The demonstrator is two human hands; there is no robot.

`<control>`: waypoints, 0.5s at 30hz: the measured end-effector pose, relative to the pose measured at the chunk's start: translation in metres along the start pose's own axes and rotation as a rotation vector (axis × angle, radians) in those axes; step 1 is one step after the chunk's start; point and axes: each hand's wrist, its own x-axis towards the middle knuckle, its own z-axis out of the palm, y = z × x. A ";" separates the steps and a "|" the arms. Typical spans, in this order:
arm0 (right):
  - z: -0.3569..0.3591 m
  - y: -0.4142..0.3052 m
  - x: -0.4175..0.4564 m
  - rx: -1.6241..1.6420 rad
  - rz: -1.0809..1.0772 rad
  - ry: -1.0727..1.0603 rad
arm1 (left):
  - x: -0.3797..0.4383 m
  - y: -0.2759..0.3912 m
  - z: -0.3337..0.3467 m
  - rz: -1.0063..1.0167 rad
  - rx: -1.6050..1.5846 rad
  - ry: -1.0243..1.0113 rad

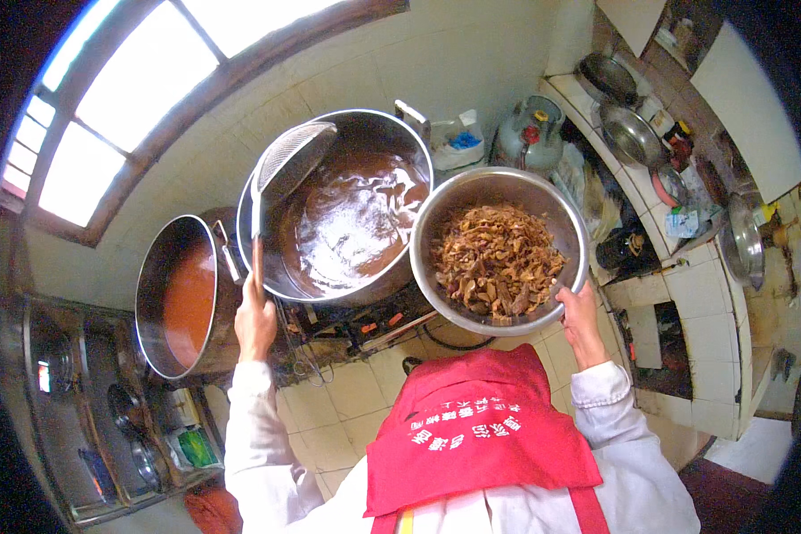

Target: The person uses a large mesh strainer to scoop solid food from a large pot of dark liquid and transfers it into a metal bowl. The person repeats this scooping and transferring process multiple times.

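My left hand (255, 325) grips the wooden handle of a wire-mesh skimmer (294, 157), whose mesh rests at the left rim of a large metal pot. The pot (354, 220) holds dark reddish-brown liquid with a shiny surface. With its thumb over the rim, my right hand (579, 314) holds a stainless steel bowl (577, 223) at its lower right edge. Brown, dry-looking chopped pieces (497, 260) fill much of the bowl, which overlaps the pot's right side in view. Whether bowl and pot touch, I cannot tell.
Left of the large pot stands another pot (190, 307) of orange-red liquid. A gas cylinder (528, 133) and a white plastic bag (457, 143) are behind the bowl. A tiled counter (707, 314) at right carries metal pans (631, 137). Shelves (100, 414) stand at lower left.
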 end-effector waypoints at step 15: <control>0.003 -0.008 -0.009 -0.002 0.063 0.000 | 0.020 0.041 0.038 -0.062 -0.359 -0.383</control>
